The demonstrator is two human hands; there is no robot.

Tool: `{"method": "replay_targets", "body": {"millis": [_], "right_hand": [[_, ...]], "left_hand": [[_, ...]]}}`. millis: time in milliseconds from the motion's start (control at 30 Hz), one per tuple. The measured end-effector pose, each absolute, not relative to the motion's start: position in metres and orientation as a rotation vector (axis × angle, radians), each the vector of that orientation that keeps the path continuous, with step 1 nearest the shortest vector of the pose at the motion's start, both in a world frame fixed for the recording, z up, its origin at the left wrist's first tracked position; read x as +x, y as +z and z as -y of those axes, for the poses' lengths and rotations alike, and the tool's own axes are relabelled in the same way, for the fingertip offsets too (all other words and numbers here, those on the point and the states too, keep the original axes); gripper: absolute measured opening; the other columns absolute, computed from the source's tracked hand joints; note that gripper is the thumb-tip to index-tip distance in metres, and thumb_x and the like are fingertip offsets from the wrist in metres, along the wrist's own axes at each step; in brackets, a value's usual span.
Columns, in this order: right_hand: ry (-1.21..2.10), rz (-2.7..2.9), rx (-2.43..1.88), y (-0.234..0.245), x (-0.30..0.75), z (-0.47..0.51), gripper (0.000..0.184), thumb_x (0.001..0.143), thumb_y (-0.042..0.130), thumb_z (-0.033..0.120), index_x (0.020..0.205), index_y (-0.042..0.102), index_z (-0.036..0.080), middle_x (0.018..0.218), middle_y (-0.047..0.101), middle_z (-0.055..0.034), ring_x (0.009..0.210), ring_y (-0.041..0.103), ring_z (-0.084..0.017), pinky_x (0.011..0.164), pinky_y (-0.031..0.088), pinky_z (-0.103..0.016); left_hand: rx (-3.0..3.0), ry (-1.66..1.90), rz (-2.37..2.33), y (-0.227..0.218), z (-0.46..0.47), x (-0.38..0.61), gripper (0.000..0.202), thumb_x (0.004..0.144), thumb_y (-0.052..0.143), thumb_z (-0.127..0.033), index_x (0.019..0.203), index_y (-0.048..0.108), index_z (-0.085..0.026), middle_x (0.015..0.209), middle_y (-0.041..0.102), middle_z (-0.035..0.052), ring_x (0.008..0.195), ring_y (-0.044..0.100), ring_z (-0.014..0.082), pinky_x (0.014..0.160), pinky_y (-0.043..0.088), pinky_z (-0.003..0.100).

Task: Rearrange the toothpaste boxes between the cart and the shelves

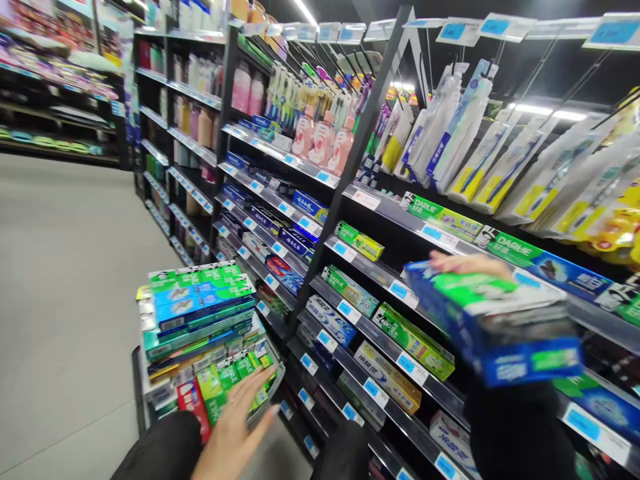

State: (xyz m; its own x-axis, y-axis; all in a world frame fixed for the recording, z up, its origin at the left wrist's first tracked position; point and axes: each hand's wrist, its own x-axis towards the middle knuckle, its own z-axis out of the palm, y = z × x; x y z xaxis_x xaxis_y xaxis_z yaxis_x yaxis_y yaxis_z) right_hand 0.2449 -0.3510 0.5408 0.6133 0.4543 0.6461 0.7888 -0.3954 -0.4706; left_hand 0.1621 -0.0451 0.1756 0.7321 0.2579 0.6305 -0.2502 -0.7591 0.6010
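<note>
My right hand (467,265) holds a stack of blue and green toothpaste boxes (495,320) up in front of the shelves, fingers curled over its far edge. The stack is blurred by motion. My left hand (240,420) reaches out open, fingers stretched, toward the cart (273,393) at lower left. It is just short of the small green and red boxes (220,387) in it. A tall pile of flat toothpaste packs (200,307) rests on top of the cart. Both sleeves are dark.
Black store shelves (380,207) with toothpaste boxes run along the right. Toothbrush packs (480,153) hang above them. Pink bottles (325,140) stand further back. Grey aisle floor (65,287) stretches to the left, with more shelving beyond.
</note>
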Motion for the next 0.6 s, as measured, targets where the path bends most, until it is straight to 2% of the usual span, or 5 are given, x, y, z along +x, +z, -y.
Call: {"method": "replay_targets", "body": {"millis": [133,233,433,500,600], "right_hand": [[-0.118,1.136,-1.674,0.468,0.245,0.293,0.039,0.07,0.068,0.068,0.083,0.073,0.031,0.088,0.072,-0.0027,0.098,0.067,-0.028,0.109,0.043,-0.053],[0.077,1.138,-1.511,0.413,0.242,0.256,0.036,0.068,0.073,0.064,0.085,0.073,0.033,0.09,0.073,-0.0015,0.099,0.067,-0.028,0.108,0.044,-0.053],[0.319,0.816,-1.081,0.291,0.212,0.202,0.046,0.067,0.072,0.069,0.1,0.068,0.037,0.093,0.072,-0.0014,0.097,0.069,-0.028,0.092,0.056,-0.05],[0.378,0.712,-1.142,0.261,0.201,0.19,0.059,0.065,0.073,0.07,0.11,0.067,0.032,0.099,0.072,-0.0057,0.104,0.067,-0.031,0.093,0.055,-0.05],[0.429,0.628,-1.32,0.233,0.19,0.184,0.058,0.078,0.067,0.061,0.126,0.061,0.03,0.119,0.069,-0.0075,0.116,0.062,-0.03,0.102,0.05,-0.05]], "left_hand": [[2.085,1.021,0.3,0.267,0.083,0.156,0.062,0.089,0.058,-0.046,0.145,0.038,-0.03,0.142,0.053,0.0077,0.133,0.05,0.0235,0.111,0.046,0.042],[2.031,1.104,0.386,0.297,0.087,0.144,0.078,0.081,0.066,-0.054,0.146,0.036,-0.023,0.141,0.052,0.0145,0.134,0.048,0.0282,0.11,0.045,0.044],[2.205,1.039,0.048,0.284,0.075,0.094,0.055,0.085,0.062,-0.051,0.13,0.053,-0.021,0.116,0.067,0.0115,0.108,0.065,0.0253,0.093,0.055,0.037],[2.176,0.888,-0.078,0.272,0.073,0.081,0.051,0.088,0.057,-0.052,0.128,0.055,-0.02,0.117,0.066,0.0119,0.109,0.065,0.0258,0.091,0.055,0.037],[1.963,0.608,-0.308,0.253,0.054,0.075,0.048,0.091,0.048,-0.05,0.125,0.057,-0.017,0.118,0.067,0.0117,0.109,0.064,0.0251,0.095,0.053,0.038]]}}
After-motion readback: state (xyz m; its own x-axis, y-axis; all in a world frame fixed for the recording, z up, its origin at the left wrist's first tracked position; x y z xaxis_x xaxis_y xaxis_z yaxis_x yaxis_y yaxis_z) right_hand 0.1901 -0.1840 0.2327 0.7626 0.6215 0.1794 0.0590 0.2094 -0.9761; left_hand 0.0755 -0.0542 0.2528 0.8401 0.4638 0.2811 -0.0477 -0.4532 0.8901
